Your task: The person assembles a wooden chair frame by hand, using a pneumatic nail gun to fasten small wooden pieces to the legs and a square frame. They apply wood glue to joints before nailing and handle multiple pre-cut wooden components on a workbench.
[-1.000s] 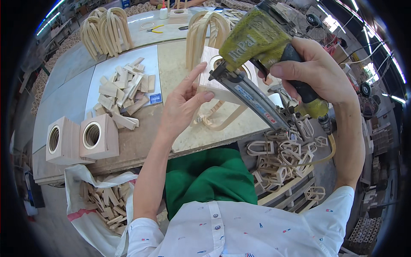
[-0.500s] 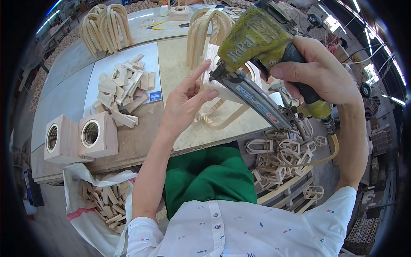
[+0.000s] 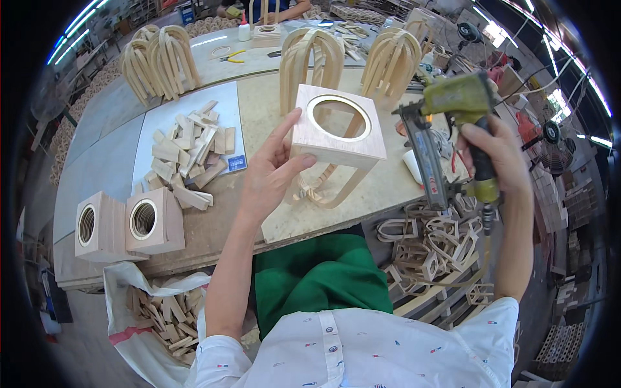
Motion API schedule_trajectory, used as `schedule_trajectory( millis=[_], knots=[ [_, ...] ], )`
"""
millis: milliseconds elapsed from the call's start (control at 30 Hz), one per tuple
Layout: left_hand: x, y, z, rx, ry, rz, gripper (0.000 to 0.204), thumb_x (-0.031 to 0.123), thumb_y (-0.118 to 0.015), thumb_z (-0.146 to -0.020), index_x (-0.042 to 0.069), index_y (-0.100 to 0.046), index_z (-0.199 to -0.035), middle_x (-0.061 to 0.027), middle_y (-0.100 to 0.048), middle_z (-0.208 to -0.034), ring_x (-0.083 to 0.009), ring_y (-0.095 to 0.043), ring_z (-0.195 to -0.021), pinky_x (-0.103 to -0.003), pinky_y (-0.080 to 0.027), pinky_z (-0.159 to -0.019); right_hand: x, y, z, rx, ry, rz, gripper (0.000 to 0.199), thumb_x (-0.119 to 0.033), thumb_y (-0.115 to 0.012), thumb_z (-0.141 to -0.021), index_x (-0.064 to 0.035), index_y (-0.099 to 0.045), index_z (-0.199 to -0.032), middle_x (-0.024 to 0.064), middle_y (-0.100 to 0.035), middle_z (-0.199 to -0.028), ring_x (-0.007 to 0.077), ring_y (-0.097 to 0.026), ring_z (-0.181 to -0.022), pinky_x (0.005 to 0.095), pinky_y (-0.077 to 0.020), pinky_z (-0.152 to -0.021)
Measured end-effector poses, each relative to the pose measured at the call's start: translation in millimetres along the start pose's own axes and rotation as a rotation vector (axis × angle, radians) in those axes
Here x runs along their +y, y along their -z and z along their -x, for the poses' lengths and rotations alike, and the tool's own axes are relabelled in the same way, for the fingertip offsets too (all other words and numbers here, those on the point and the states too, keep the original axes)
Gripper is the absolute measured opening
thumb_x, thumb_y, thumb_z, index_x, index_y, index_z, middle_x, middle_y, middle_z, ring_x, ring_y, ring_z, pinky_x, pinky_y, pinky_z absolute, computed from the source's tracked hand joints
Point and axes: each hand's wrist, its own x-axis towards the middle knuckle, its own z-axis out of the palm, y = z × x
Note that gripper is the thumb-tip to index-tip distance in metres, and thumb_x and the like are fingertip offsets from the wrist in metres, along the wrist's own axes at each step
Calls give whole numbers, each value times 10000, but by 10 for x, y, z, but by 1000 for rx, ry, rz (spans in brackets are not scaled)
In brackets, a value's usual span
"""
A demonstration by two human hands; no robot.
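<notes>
My left hand (image 3: 270,169) grips the near left corner of a square wooden block (image 3: 338,145) with a pale ring round its large hole. Bent wooden strips (image 3: 343,187) extend below this block toward the tabletop, forming a curved frame. Off to the right, apart from the block, my right hand (image 3: 501,152) is wrapped round the black handle of a green pneumatic nail gun (image 3: 458,100). Its long magazine slants downward, and a hose hangs from the handle's bottom. The gun and hand are slightly smeared by motion.
Short wood slats (image 3: 187,145) lie piled on the table (image 3: 272,213). Ringed blocks (image 3: 155,221) stand at the left edge, above a white sack (image 3: 126,317) of offcuts. Arched frames (image 3: 390,61) stand farther back. Small wooden frames (image 3: 433,242) heap below right. Another person's arm (image 3: 294,10) shows behind.
The nail gun has moved right, away from the block, in my right hand. The block's ringed face, partly covered before, now shows fully. My left hand has shifted slightly downward and left.
</notes>
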Motion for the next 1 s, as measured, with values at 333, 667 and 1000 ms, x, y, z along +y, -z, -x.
schedule_trajectory(
  millis=[333,667,1000],
  knots=[
    [-31,22,25,44,-40,-103,681,-22,-590,-846,58,-333,-1472,-78,-637,-1120,-136,-627,-900,-305,-535,-829,1886,-718,-635,-20,-12,602,291,-43,-539,-790,71,-459,-1046,267,-603,-887,367,-643,-828,443,-502,-716],
    [-35,29,58,114,-38,-202,712,4,-605,-828,51,-309,-1474,-98,-650,-1099,-162,-648,-911,-332,-563,-812,2344,-1530,-905,35,104,993,569,12,-566,-787,125,-355,-1303,297,-546,-1070,408,-599,-971,444,-514,-812],
    [-139,93,28,164,-49,-177,709,-44,-600,-830,72,-327,-1474,-98,-587,-1230,-164,-628,-973,-305,-562,-796,2207,-1619,-230,117,424,346,571,-15,-649,-752,20,-473,-1295,227,-507,-1271,403,-462,-1206,441,-372,-1042]
  ],
)
